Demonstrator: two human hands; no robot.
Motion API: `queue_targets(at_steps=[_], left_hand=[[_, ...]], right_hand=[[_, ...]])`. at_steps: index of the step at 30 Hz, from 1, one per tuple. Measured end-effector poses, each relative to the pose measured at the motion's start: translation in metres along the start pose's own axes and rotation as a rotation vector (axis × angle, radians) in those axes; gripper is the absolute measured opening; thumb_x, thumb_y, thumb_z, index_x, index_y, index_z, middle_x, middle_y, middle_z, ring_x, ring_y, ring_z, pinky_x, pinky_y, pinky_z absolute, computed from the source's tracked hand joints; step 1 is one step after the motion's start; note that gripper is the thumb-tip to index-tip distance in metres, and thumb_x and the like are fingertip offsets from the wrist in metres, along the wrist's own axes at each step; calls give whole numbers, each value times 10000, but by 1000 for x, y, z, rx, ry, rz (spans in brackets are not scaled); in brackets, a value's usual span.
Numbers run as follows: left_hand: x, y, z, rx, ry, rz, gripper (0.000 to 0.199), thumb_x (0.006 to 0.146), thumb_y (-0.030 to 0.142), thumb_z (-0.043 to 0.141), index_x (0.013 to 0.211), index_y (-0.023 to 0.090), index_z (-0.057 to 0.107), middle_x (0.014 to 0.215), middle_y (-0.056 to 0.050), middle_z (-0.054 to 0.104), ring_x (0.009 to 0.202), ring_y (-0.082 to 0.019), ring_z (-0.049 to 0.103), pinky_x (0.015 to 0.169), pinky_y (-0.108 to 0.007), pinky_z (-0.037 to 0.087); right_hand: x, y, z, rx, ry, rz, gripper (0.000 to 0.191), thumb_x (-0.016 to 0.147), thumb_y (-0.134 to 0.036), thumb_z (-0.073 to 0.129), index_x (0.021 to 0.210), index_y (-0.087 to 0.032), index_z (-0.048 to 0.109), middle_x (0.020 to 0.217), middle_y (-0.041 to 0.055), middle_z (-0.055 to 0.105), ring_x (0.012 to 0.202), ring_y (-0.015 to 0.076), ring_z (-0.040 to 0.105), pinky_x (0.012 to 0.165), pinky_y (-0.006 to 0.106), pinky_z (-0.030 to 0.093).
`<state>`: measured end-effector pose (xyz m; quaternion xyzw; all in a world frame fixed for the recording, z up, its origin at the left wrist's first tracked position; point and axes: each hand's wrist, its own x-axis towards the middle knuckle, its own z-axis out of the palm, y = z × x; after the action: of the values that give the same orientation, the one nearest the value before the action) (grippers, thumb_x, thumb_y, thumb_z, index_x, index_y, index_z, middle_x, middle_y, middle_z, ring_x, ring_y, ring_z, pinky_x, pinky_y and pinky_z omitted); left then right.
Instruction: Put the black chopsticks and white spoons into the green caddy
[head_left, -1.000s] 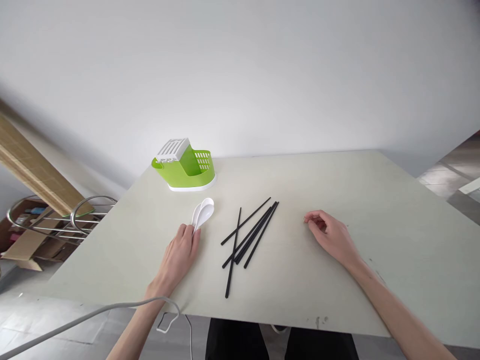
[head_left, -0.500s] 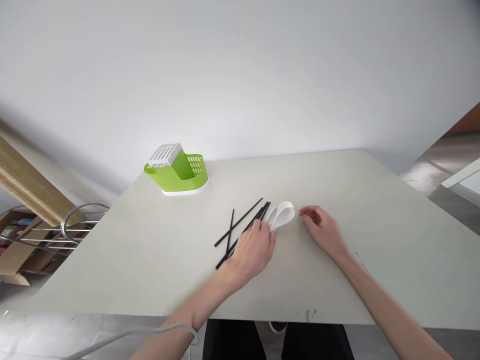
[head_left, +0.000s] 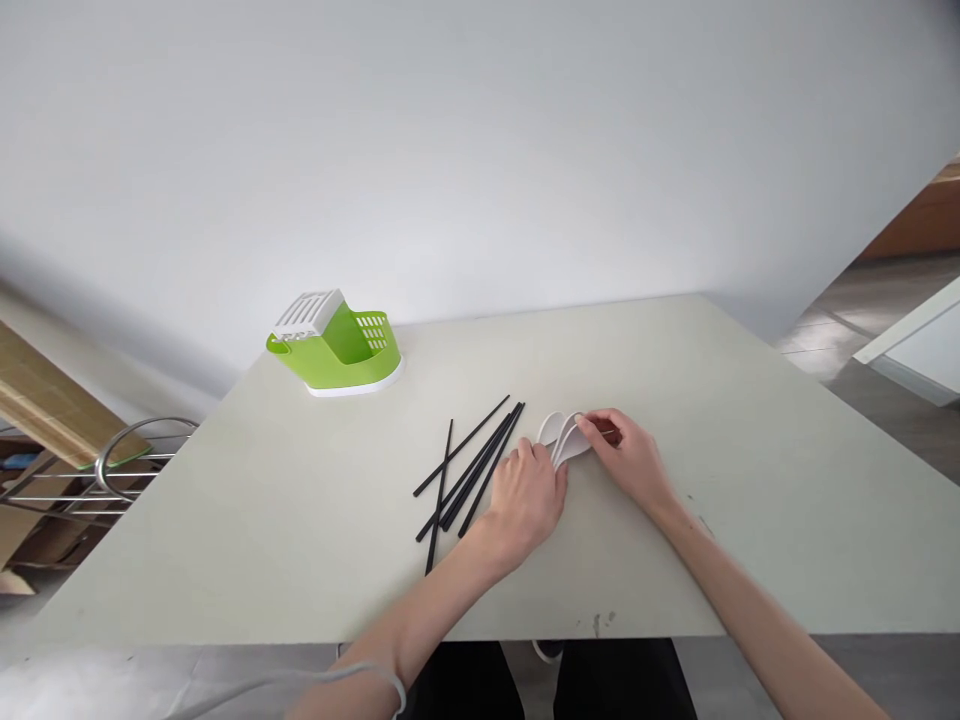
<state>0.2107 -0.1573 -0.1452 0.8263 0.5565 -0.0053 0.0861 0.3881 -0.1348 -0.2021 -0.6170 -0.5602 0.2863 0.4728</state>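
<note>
My left hand (head_left: 526,490) is closed round the handles of several white spoons (head_left: 574,442), just above the table. Their bowls point away to the upper right and fan slightly apart. My right hand (head_left: 628,458) comes in from the right, its thumb and fingers pinching at the bowl ends, partly covering them. Left of my left hand lie several black chopsticks (head_left: 471,470) in a loose, crossing pile. Farther back on the left stands a green cutlery holder (head_left: 341,372) with a white slotted top and white base.
The pale table (head_left: 660,360) reaches back to a white wall (head_left: 480,180). A metal wire rack (head_left: 112,470), a wooden board (head_left: 52,400) and cardboard boxes are beyond its left edge. A pale cable (head_left: 300,678) crosses by my left forearm.
My right hand has closed in from beside the spoons onto their bowl ends. The spoons have fanned apart a little, and my left hand has shifted right, away from the chopsticks.
</note>
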Motion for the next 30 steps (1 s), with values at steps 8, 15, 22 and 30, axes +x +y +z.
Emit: queue_targets(at_steps=[8,15,22,30], left_hand=[[0,8,4,135,-54,-23,495,1063,530,439,1198,105,653,1145,-209,665,1062,-320,677,858,-406,522],[6,11,5,227,-53,-15,604,1013,636,487,1203,91,665,1060,-211,703,977,-324,685,854,-419,497],[-3,7,-2,183,-18,3,690,1003,714,406,1292,136,647,1118,-212,698,1044,-350,660,886,-452,482],[27,-84,-84,71,493,27,585,1052,583,406,1455,170,497,1522,-195,520,1467,-367,392,1201,-538,309]], right_hand=[[3,6,1,-46,-61,-26,416,943,-638,606,957,-247,748,1043,66,801,801,232,676,744,354,516],[3,7,-6,-94,-48,-64,369,947,-595,606,934,-248,731,991,54,791,808,225,670,775,357,515],[4,11,-21,-87,-15,-6,323,908,-568,651,925,-256,735,970,53,785,863,241,700,821,374,546],[6,13,-20,22,112,118,381,929,-600,620,1016,-239,705,1029,77,793,945,256,730,852,390,545]])
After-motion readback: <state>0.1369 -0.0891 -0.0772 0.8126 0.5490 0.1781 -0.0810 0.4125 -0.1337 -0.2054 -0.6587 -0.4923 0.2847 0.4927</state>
